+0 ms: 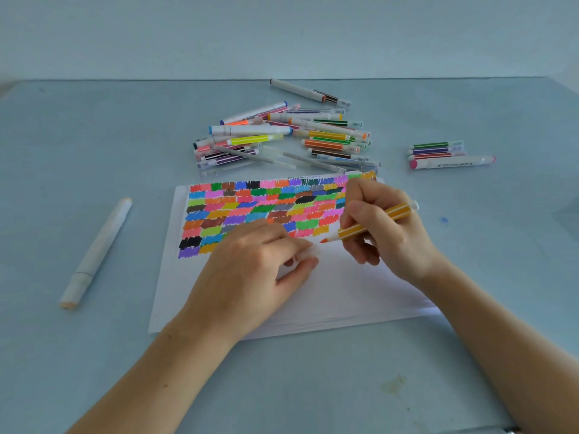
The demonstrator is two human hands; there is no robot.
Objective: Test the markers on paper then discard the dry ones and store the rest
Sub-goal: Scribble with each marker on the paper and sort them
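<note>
My right hand (380,227) grips an uncapped orange-striped marker (372,225), whose orange tip hovers just above the white paper (329,286). The top half of that sheet is filled with rows of coloured test swatches (250,211). Pinched between the fingers of my left hand (257,267), which rests on the paper, is the marker's clear cap (308,253), close to the tip. A heap of several capped markers (282,136) lies behind the paper.
On the blue table (94,355), a thick white marker (97,252) lies alone at the left. A small group of markers (445,153) sits at the right. One marker (310,92) lies at the back, and a blue ink spot (444,219) marks the table.
</note>
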